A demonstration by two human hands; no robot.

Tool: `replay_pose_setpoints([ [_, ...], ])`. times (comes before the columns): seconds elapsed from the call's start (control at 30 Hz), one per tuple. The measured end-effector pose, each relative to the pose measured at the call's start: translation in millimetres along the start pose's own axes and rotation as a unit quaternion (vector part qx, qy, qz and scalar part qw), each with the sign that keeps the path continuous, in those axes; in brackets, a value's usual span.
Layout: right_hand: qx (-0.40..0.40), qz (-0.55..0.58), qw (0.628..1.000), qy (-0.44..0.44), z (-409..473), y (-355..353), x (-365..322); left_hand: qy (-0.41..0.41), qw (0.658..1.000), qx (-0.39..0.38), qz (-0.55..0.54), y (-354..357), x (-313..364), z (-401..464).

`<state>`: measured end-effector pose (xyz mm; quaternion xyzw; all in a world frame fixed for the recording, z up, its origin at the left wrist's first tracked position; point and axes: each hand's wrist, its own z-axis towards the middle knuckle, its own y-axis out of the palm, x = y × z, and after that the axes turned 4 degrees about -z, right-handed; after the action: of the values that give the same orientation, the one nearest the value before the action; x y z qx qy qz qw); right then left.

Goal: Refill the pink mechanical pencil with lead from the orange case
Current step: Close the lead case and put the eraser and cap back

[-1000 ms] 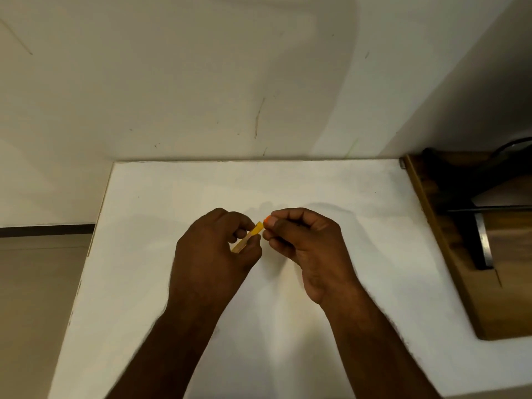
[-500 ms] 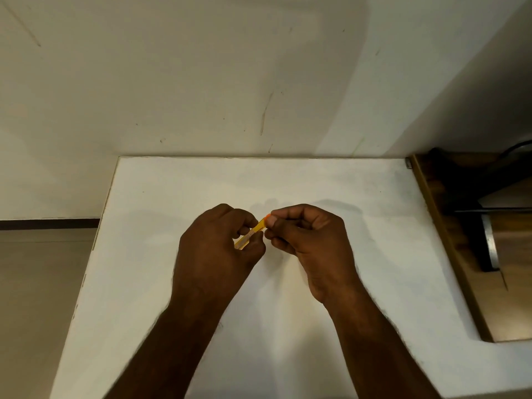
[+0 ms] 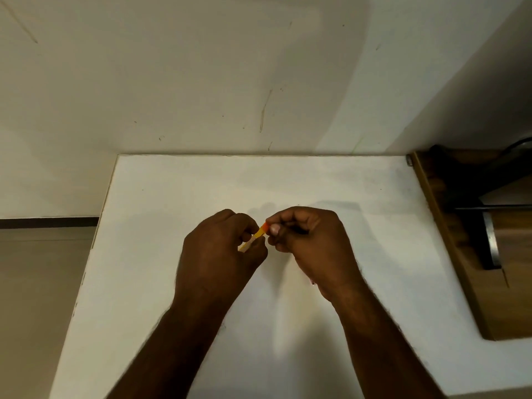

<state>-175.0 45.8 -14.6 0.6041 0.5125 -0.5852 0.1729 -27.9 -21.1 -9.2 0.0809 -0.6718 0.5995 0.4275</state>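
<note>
Both hands hover close together over the middle of the white table (image 3: 374, 226). My left hand (image 3: 221, 254) is closed around the orange lead case (image 3: 257, 235), a slim yellow-orange tube pointing up and to the right. My right hand (image 3: 311, 243) pinches the tube's orange cap end (image 3: 265, 226) between thumb and forefinger. A dark, thin thing lies inside the right hand's curled fingers; a tiny pink tip (image 3: 312, 282) peeks out under its heel, likely the pink pencil. Most of the case is hidden in the left fist.
A wall runs along the table's far edge. At the right, a brown wooden surface (image 3: 472, 283) adjoins the table and carries a dark metal fixture (image 3: 489, 240). The table's left edge drops off to a beige floor (image 3: 37, 298).
The hands hold nearly the same pose. The right thumb and forefinger have shifted slightly on the orange cap end; the camera view has drifted a little.
</note>
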Motion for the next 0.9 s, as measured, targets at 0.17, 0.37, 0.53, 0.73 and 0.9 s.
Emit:
replay_pose_setpoints([
  [0.17,0.045,-0.099,0.994,-0.022,0.6,4.4,1.6,-0.104,0.994,-0.012,-0.022,8.8,-2.9,-1.3],
  [0.37,0.179,-0.263,0.948,0.01,2.9,-10.5,8.9,-0.178,0.983,-0.045,-0.029,21.7,-7.4,-4.0],
  [0.53,0.113,-0.37,0.921,0.053,0.6,-2.1,14.7,-0.182,0.982,-0.052,-0.006,23.0,-9.3,-3.0],
  [0.73,0.084,-0.071,0.992,0.068,3.6,-6.9,3.3,-0.149,0.989,-0.018,-0.007,15.2,-6.1,0.4],
  [0.9,0.028,0.316,0.948,-0.007,2.7,-14.0,-16.1,-0.104,0.994,0.023,-0.015,8.1,-3.0,2.5],
])
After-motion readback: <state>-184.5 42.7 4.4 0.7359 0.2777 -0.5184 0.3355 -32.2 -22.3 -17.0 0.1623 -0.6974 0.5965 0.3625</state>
